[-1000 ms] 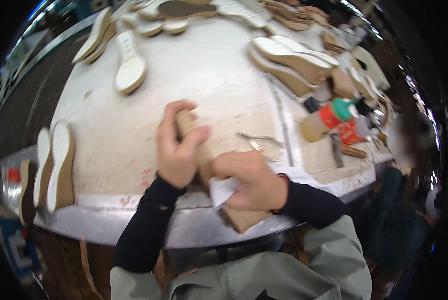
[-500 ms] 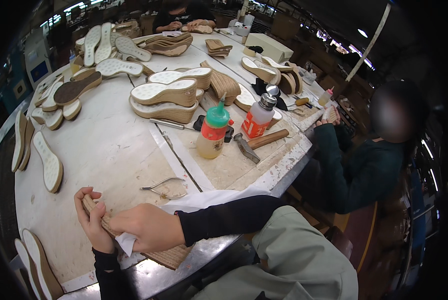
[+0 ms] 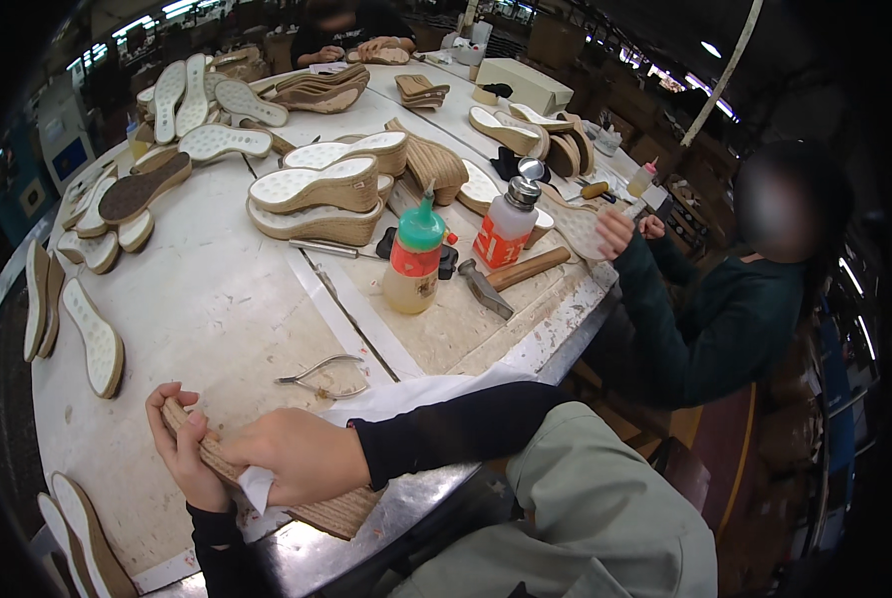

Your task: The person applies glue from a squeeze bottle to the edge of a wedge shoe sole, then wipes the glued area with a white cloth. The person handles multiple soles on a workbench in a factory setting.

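Observation:
Low at the table's near edge, a woven, rope-wrapped wedge shoe sole is held between my two hands. My left hand grips its narrow end, fingers curled round the side and the thumb on top. Across the middle of the sole lies my right hand, its fingers closed on a folded white cloth or paper pressed against the woven side. Its fingertips are mostly hidden. Just beyond my hands a pair of nippers rests with spread handles.
A green-capped glue bottle, a metal-topped bottle and a hammer stand or lie ahead to the right. Stacked wedge soles fill the middle; more soles lie left. A co-worker sits at right, another at the far side.
The co-worker at right has lifted a hand and now holds a pale sole over the table edge. My view has shifted slightly; my hands keep nearly the same hold.

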A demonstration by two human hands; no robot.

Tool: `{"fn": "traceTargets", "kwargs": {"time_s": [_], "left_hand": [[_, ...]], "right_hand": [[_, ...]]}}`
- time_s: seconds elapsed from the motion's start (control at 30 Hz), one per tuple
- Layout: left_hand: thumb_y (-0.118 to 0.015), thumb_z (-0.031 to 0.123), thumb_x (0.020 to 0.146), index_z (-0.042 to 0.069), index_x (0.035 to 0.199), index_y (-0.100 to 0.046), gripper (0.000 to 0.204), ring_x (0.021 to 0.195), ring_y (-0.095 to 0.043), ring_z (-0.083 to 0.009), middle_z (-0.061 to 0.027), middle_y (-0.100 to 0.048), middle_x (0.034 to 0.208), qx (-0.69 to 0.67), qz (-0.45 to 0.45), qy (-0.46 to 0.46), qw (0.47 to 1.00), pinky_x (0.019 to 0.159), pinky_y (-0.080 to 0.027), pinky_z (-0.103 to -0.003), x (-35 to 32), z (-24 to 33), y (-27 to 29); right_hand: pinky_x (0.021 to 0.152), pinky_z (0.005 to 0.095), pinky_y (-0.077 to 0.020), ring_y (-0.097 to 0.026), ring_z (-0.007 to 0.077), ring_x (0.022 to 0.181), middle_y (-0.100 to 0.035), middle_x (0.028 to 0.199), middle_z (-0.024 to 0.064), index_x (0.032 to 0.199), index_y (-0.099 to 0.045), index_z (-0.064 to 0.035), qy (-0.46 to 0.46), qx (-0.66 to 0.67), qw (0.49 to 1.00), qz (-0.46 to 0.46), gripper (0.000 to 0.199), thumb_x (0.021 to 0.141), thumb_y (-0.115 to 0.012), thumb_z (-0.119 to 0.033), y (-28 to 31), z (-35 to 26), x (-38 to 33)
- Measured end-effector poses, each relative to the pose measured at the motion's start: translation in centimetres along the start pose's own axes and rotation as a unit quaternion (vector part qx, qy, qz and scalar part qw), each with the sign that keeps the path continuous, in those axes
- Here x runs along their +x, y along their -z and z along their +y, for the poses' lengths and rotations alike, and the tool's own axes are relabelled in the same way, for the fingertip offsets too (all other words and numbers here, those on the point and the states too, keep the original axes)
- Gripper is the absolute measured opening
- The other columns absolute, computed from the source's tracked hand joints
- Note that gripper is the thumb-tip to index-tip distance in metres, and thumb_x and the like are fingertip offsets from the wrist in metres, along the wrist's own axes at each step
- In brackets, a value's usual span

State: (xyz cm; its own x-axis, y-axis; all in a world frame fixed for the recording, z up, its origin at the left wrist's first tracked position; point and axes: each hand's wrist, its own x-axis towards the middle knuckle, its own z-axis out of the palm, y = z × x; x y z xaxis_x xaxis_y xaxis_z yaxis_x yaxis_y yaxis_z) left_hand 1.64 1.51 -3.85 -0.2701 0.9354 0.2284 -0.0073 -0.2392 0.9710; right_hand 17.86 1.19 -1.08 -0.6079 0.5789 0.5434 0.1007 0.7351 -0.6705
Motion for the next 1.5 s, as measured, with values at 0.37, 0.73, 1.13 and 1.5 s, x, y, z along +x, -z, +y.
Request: {"fn": "traceTargets", "kwargs": {"time_s": [0.37, 0.73, 1.13, 1.5], "left_hand": [[-0.061, 0.008, 0.075, 0.005, 0.11, -0.052, 0.036, 0.082, -0.048, -0.0117, -0.0055, -0.05, 0.093, 0.005, -0.011, -0.006, 1.0, 0.074, -0.04, -0.023, 0.0, 1.5, -0.2], [-0.065, 0.009, 0.074, 0.003, 0.102, -0.051, 0.032, 0.065, -0.049, -0.0088, -0.001, -0.052, 0.074, -0.037, 0.009, -0.003, 0.999, 0.06, -0.041, -0.023, 0.0, 1.6, 0.1], [-0.066, 0.012, 0.071, 0.002, 0.098, -0.052, 0.032, 0.06, -0.046, -0.0091, -0.0013, -0.05, 0.066, -0.012, 0.038, -0.028, 0.999, 0.055, -0.039, -0.025, 0.1, 1.1, 0.0], [-0.066, 0.013, 0.07, 0.002, 0.099, -0.052, 0.034, 0.06, -0.047, -0.0103, -0.0022, -0.049, 0.066, -0.009, 0.053, -0.033, 0.998, 0.056, -0.039, -0.026, 0.1, 0.9, -0.1]], "right_hand": [[0.049, 0.021, -0.0384, -0.049, 0.0041, 0.055, -0.055, 0.065, -0.0003, 0.078, -0.056, -0.0028, -0.138, 0.147, 0.979, 0.043, 0.011, 0.076, -0.066, -0.007, 3.3, -0.9, 1.1], [0.053, 0.0225, -0.0404, -0.045, 0.0078, 0.056, -0.047, 0.061, 0.0003, 0.093, -0.05, -0.0008, -0.206, 0.142, 0.964, -0.091, 0.038, 0.068, -0.075, -0.013, 2.4, -0.9, 1.4], [0.051, 0.0202, -0.035, -0.043, 0.0033, 0.055, -0.047, 0.062, -0.0022, 0.1, -0.052, -0.0016, -0.157, -0.014, 0.983, -0.098, 0.042, 0.066, -0.075, -0.009, 0.8, -1.1, 1.1], [0.051, 0.0243, -0.0395, -0.048, 0.0124, 0.051, -0.049, 0.057, 0.0056, 0.088, -0.057, 0.0001, -0.184, -0.002, 0.981, -0.061, 0.028, 0.069, -0.073, -0.011, 0.4, -1.2, 1.0]]}}
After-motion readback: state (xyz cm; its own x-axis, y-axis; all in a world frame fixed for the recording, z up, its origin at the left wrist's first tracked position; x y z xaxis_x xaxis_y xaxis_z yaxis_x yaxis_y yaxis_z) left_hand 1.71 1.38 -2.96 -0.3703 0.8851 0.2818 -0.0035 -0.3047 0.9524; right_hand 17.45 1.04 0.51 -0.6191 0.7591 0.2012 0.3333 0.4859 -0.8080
